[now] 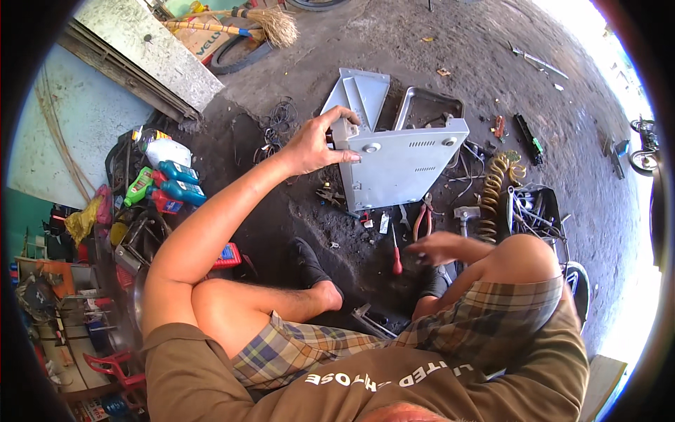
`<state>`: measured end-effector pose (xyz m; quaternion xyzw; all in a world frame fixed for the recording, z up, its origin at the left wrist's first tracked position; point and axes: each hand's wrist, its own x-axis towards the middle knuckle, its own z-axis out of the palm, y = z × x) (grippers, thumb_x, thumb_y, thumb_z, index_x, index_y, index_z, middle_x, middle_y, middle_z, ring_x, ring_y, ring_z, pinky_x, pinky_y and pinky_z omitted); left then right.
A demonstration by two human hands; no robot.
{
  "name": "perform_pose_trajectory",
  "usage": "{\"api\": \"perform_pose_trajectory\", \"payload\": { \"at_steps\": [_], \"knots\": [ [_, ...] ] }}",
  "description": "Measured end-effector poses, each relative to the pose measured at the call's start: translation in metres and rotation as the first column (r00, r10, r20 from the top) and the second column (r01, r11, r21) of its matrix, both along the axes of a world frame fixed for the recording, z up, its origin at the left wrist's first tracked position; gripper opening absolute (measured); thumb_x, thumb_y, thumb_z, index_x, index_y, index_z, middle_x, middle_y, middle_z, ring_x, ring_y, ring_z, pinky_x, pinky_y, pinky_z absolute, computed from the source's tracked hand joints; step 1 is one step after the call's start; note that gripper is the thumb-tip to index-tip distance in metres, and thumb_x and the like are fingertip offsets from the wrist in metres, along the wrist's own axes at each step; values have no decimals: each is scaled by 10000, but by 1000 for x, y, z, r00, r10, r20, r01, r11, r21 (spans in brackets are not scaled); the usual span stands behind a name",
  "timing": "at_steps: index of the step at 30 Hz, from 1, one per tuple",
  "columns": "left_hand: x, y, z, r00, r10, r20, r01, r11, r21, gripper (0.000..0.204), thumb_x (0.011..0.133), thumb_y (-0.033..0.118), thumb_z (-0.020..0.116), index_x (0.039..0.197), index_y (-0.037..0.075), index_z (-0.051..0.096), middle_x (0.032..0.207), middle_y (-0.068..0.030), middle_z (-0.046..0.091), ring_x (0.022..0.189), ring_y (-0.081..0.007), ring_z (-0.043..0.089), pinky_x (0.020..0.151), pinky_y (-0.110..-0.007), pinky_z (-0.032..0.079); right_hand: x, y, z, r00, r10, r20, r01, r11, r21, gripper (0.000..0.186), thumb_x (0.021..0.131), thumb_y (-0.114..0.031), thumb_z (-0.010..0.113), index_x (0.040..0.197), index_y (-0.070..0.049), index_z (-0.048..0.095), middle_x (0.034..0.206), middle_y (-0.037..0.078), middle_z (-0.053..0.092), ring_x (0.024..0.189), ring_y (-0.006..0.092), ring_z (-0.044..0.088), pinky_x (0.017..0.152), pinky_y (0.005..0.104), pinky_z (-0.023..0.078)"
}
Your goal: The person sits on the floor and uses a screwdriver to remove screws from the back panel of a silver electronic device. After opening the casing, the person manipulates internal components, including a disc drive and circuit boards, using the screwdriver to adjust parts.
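Note:
My left hand (320, 144) grips the upper left corner of a grey metal casing (404, 169), tilted up on its edge. My right hand (436, 247) hovers just right of a red-handled screwdriver (396, 260), slightly blurred, its fingers loosely apart with nothing visible in them. Pliers (424, 218) and a hammer (467, 219) lie above that hand. Behind the casing are a grey angled panel (358, 91) and a dark metal tray (429, 96).
Oil bottles (181, 173) crowd the left, near brooms (274, 28) and a tire (232, 60). A coiled yellow hose (492, 193) and a tool box (534, 207) stand right. Tangled cables (278, 119) lie behind my left arm. A motorcycle (643, 148) is at the far right.

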<state>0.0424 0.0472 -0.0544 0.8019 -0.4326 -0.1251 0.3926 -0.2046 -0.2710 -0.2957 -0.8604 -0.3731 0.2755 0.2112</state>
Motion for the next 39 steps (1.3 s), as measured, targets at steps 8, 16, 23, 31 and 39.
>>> {"api": "perform_pose_trajectory", "payload": {
  "at_steps": [8, 16, 23, 31, 39],
  "knots": [
    [16, 7, 10, 990, -51, -134, 49, 999, -18, 570, 895, 323, 880, 1335, 69, 620, 1230, -73, 680, 1216, -205, 631, 1089, -383, 471, -10, 97, -54, 914, -352, -201, 304, 923, -237, 669, 974, -541, 734, 1458, -104, 586, 1000, 232, 785, 969, 453, 767, 858, 545, 613],
    [1, -4, 14, 994, -97, 59, 98, 995, -12, 578, 849, 230, 901, 1346, 65, 655, 1286, -59, 691, 1211, -192, 654, 1024, -377, 526, -33, 38, -38, 875, -483, -36, 484, 871, 80, 590, 853, -193, 804, 1361, -14, 565, 975, 269, 772, 969, 490, 753, 872, 584, 588],
    [-6, -3, 14, 998, -26, 63, 30, 997, -70, 603, 817, 192, 945, 1340, 84, 666, 1279, -44, 710, 1170, -174, 689, 985, -359, 588, 12, -53, 117, 737, -644, -208, 676, 685, 272, 394, 932, -141, 835, 1261, 5, 675, 1062, 170, 812, 967, 213, 790, 855, 408, 628],
    [-3, -1, 9, 1000, -15, -2, 15, 989, -144, 602, 813, 174, 953, 1328, 89, 652, 1244, -45, 726, 1152, -159, 700, 967, -348, 604, 87, -33, 405, 743, -664, 80, 549, 673, 496, 232, 982, -215, 838, 1110, -48, 739, 952, 49, 785, 813, 108, 717, 716, 298, 607],
    [-10, 1, -2, 997, 43, 60, -25, 961, -277, 525, 842, 156, 929, 1293, 106, 665, 1284, -36, 729, 1166, -179, 711, 957, -383, 620, 143, 68, 429, 594, -723, 351, 600, 690, 405, 333, 955, -350, 843, 1023, -37, 751, 919, 120, 805, 808, 199, 775, 788, 375, 641]
  ]
}}
